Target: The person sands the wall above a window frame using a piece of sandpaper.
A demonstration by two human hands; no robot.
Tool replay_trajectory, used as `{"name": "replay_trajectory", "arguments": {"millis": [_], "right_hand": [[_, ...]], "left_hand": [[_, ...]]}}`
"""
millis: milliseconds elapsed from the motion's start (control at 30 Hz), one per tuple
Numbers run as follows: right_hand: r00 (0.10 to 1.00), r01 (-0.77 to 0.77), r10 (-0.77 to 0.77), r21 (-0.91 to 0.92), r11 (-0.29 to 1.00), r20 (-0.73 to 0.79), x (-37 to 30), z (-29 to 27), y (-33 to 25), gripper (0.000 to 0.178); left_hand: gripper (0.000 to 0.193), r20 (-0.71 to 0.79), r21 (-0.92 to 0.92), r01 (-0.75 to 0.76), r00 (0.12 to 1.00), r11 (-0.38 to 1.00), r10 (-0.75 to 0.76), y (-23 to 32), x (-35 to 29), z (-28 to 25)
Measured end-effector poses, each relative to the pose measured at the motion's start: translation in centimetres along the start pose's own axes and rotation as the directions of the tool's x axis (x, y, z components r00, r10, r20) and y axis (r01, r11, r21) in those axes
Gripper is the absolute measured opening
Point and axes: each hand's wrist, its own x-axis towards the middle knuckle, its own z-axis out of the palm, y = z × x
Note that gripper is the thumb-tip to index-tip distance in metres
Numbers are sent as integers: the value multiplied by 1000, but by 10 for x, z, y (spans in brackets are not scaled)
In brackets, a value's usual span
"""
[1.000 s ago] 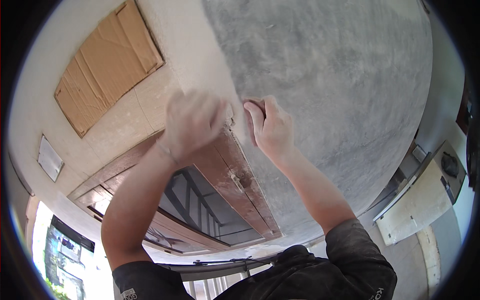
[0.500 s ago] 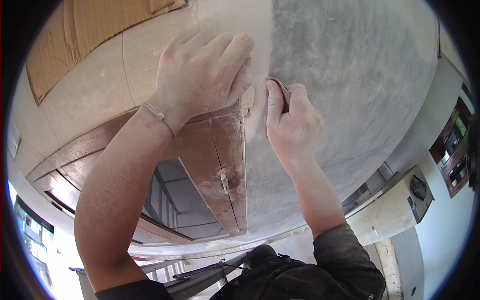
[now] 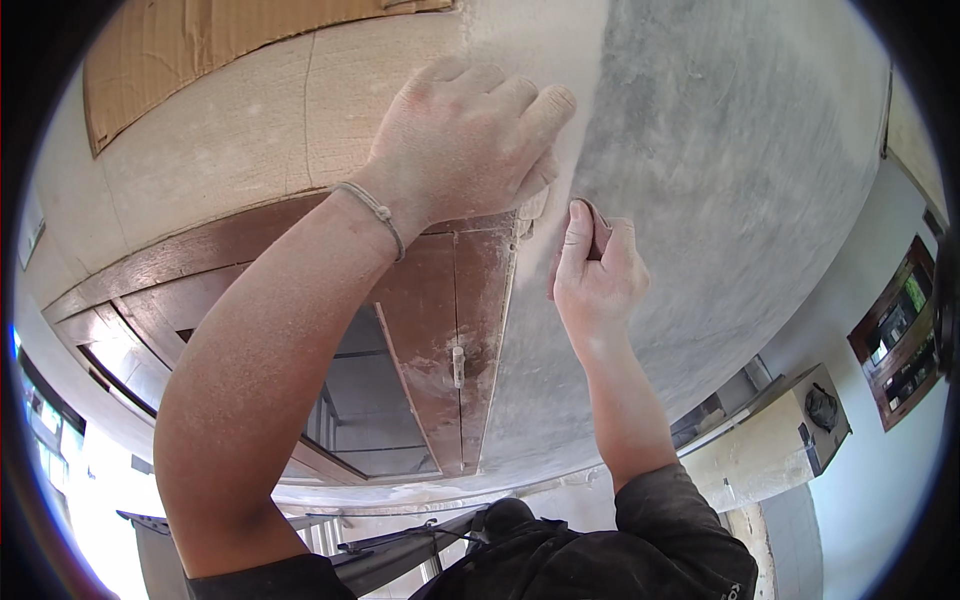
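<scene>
My right hand (image 3: 605, 275) pinches a folded, brownish sheet of sandpaper (image 3: 601, 228) between thumb and fingers, held against the plastered wall (image 3: 720, 190) beside the frame's corner. Higher up and to the left, my left hand (image 3: 470, 140) is curled closed at the pale wall strip, its back toward me and a cord band on the wrist. Whatever it may hold is hidden under the fingers. Pale dust coats both hands. Under my left wrist is the brown wooden window frame (image 3: 425, 300), with a small white-smeared bolt (image 3: 458, 367).
Brown cardboard (image 3: 200, 60) covers the upper left of the wall. Below me stands a metal ladder (image 3: 410, 555), close to my body. A boxy beige unit (image 3: 765, 450) juts out at the lower right, and a wood-framed window (image 3: 895, 335) is farther right.
My right hand has slid down the wall with the sandpaper, relative to the frame's corner. My left hand stays closed near the same height. The whole view has shifted somewhat.
</scene>
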Motion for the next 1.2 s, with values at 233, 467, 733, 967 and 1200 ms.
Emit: {"name": "replay_trajectory", "arguments": {"millis": [233,467,733,967,1200], "right_hand": [[941,252,-252,-31,967,-227,57,10,-21,33],[933,288,-300,-87,954,-200,48,11,-10,28],[935,273,-291,-113,955,-201,14,5,0,25],[936,261,-284,-134,956,-209,66,10,-30,30],[933,317,-343,-207,925,-105,38,0,-13,28]], "left_hand": [[14,73,34,55,996,998,-57,-2,-4,-2],[15,22,36,15,1000,999,-15,-2,-5,4],[16,10,26,30,1000,999,-30,0,-2,4],[17,16,33,40,999,999,-40,-3,-5,3],[20,37,60,37,999,998,-40,-2,2,-2]]}}
